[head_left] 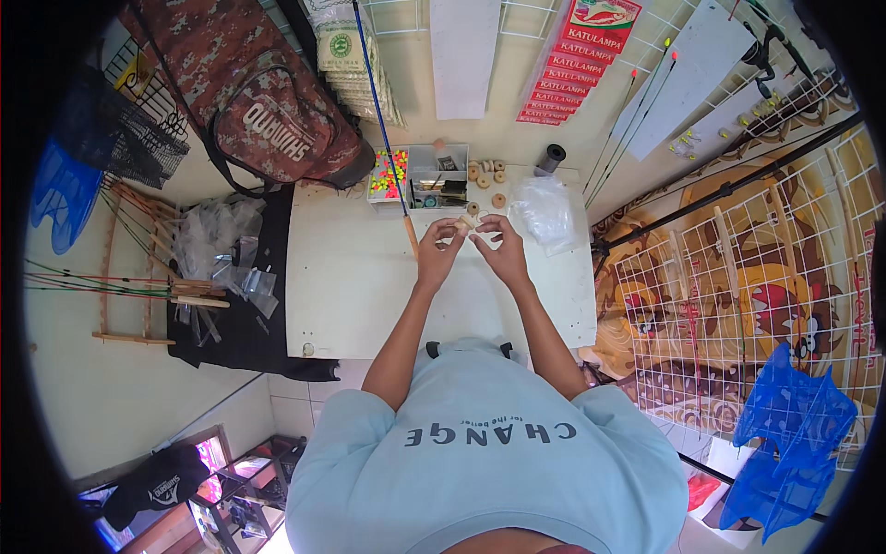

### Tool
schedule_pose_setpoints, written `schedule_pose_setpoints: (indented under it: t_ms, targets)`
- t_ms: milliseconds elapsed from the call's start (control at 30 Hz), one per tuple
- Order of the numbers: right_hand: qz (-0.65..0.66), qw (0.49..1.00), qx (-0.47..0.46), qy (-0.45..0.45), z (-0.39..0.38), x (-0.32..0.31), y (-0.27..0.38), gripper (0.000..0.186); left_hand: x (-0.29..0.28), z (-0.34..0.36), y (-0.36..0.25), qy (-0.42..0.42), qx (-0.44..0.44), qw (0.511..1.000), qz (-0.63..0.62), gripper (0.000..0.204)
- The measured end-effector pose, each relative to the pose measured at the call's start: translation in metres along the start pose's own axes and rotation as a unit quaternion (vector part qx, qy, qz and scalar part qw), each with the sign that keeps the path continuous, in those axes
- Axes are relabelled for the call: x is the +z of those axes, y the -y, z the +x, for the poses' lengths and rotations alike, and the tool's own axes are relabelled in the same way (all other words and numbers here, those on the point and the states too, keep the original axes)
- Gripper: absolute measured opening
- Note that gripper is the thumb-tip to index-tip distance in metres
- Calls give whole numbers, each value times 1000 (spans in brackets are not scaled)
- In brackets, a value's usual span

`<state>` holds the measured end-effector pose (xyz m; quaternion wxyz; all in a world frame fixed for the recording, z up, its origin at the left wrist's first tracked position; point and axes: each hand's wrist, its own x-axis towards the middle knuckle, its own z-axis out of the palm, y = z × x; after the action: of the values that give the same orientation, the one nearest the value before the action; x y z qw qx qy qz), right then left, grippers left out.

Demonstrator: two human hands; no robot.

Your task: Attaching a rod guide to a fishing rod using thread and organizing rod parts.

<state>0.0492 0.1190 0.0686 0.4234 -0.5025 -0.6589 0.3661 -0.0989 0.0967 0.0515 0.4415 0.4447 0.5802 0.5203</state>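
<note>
Two hands (442,244) (504,247) pinch something pale (467,223); round spools (498,200) beyond.

The pale piece (467,223) is partly hidden by the left grip (440,249) and right grip (503,249), while the camouflage bag (242,97) and blue fishing rod (381,115) are cut off above.

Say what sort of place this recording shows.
Most likely a small fishing-tackle shop or workroom: a blue rod with a wooden handle near the left hand, a dark reel at upper right, and a blue net at lower right suggest it.
</note>
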Motion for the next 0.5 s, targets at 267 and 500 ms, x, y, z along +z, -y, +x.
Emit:
schedule_pose_setpoints:
  t_ms: [267, 500]
  targets:
    - [11, 999, -26, -35, 3, 5, 5, 32, 1, -1, -3, 3, -4, 1000, -11, 30]
    - [25, 998, -45, -43, 1, 7, 2, 26, 2, -2, -1, 4, 12, 1000, 3, 29]
